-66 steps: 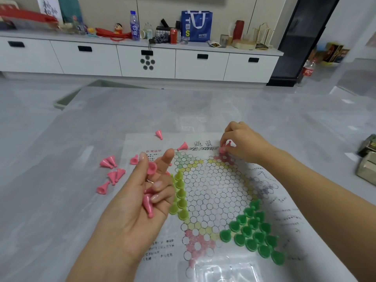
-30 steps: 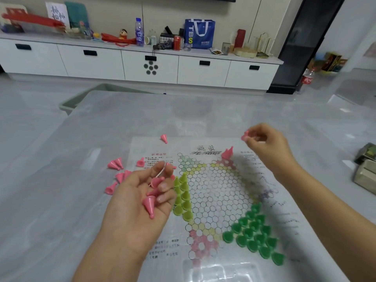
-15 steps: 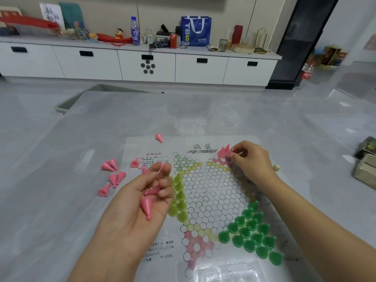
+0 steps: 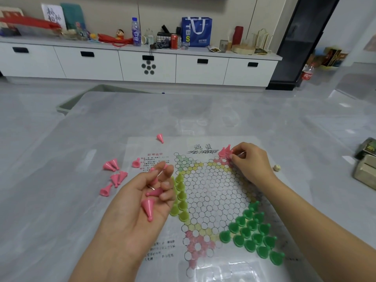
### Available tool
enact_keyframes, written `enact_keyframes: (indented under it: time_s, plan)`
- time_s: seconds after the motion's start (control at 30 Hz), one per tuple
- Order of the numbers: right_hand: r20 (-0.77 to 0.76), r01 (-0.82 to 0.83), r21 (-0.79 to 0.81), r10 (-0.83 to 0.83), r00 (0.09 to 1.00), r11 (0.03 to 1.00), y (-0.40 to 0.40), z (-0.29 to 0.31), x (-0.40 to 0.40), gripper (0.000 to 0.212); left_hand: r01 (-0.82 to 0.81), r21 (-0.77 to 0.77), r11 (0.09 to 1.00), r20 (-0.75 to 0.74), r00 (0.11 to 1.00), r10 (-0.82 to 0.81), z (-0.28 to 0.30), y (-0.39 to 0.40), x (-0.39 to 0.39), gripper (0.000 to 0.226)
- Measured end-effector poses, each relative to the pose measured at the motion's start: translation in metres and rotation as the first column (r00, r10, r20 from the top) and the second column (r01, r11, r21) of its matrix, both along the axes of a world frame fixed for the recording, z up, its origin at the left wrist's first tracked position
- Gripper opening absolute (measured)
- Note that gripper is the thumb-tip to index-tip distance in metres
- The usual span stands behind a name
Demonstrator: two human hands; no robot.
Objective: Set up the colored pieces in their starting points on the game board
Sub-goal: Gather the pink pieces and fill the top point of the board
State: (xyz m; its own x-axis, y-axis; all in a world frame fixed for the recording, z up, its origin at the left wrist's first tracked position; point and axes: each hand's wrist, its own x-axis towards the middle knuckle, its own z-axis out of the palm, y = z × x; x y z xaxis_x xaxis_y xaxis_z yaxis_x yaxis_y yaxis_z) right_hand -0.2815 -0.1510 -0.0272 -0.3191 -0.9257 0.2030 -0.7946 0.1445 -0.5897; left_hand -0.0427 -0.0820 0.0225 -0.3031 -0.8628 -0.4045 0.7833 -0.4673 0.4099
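A: From the head camera, where are the pink pieces?

B: In several places. The left hand (image 4: 140, 202) is palm up over the left edge of the game board (image 4: 211, 200), its fingers curled loosely round a few pink cone pieces (image 4: 148, 208); one lies across the palm, point toward the wrist. Another two or three stand upright in the pink corner at the board's far right point (image 4: 224, 152).

A: And the right hand?

B: The right hand (image 4: 250, 161) is at that same far corner, fingertips drawn together just beside the standing pink pieces. It seems to pinch a pink piece there, though the fingers hide most of it.

A: Any loose ones?

B: Yes. A scatter of pink pieces (image 4: 114, 176) lies on its side on the grey table (image 4: 61, 200) left of the board, one more (image 4: 136, 163) rests on the board's printed text, and a single one (image 4: 160, 137) lies just beyond the far edge.

A: The other colours?

B: Yellow-green pieces (image 4: 180, 197) stand in a row along the left point, partly behind the left hand. Dark green pieces (image 4: 252, 235) fill the near right point as a triangle.

A: Anything else on the table?

B: A small pale die (image 4: 276, 167) sits right of the board, near the right wrist, and boxes (image 4: 366, 165) stand at the far right edge.
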Motion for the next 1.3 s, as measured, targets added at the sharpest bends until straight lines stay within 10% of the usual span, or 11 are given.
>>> enact_keyframes:
  time_s: [0.33,0.63,1.0,1.3]
  plan:
    - [0.092,0.011,-0.028,-0.008,0.996,1.0,0.013,0.027,0.009,0.012,0.041,-0.021,0.999,0.128,0.991,-0.038,0.0,-0.002,-0.005,0.053]
    - [0.113,-0.677,0.067,0.668,0.735,0.733,0.055,0.09,0.091,0.014,0.163,-0.129,0.978,0.326,0.938,-0.114,0.001,0.005,-0.009,0.015]
    - [-0.22,-0.435,0.025,0.43,0.876,0.9,0.006,0.092,0.046,0.008,0.192,0.015,0.981,0.161,0.968,-0.191,0.002,0.006,-0.002,0.028]
    - [-0.469,-0.377,0.233,0.443,0.764,0.897,-0.02,0.04,0.021,0.016,-0.1,0.029,0.995,-0.01,0.995,0.101,0.006,0.004,0.009,0.009]
